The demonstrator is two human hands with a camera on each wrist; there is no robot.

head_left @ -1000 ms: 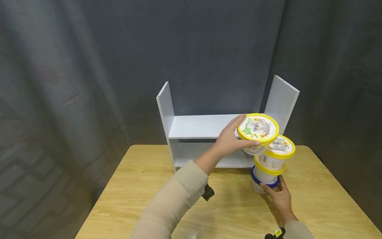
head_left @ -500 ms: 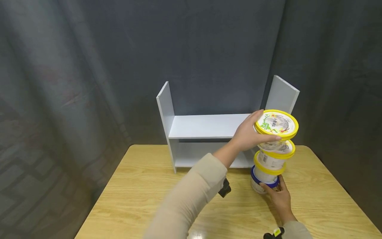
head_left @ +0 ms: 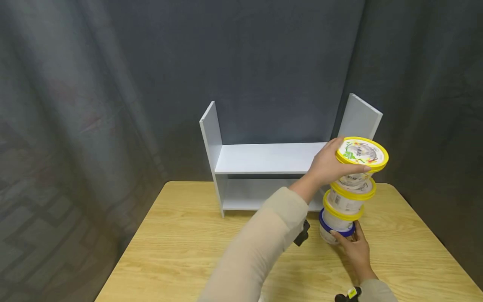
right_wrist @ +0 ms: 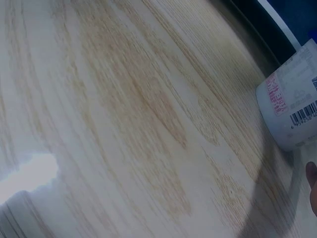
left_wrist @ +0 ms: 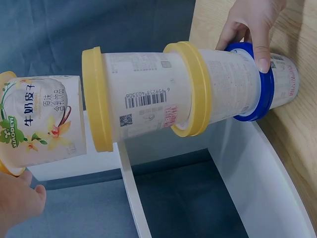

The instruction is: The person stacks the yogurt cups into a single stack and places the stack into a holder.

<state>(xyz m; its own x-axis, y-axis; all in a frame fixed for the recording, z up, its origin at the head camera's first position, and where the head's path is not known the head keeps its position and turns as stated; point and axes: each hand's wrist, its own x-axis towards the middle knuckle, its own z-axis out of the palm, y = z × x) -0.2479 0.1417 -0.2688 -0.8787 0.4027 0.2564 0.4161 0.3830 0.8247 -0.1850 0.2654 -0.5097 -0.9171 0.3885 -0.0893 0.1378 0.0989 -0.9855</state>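
A white plastic tub with a yellow lid [head_left: 361, 152] is in my left hand [head_left: 327, 164], thumb and fingers gripping its lid from the left. Its base is right at the top of a stack of three tubs. The upper two have yellow lids, one above the other [head_left: 344, 202] [left_wrist: 146, 96]; the bottom tub [right_wrist: 292, 101] has a blue lid [left_wrist: 267, 94]. The stack leans slightly to the right in the head view. Low down, my right hand [head_left: 355, 251] holds the bottom tub around its blue lid, thumb in front. Only a fingertip of it shows in the right wrist view.
A white two-level shelf [head_left: 271, 157] with upright side panels stands at the back of the wooden table [head_left: 181, 251], just left of and behind the stack. A dark curtain [head_left: 279, 63] hangs behind and along both sides.
My left hand has carried the top tub to the right, from beside the stack to over it. My right hand has stayed at the blue-lidded bottom tub.
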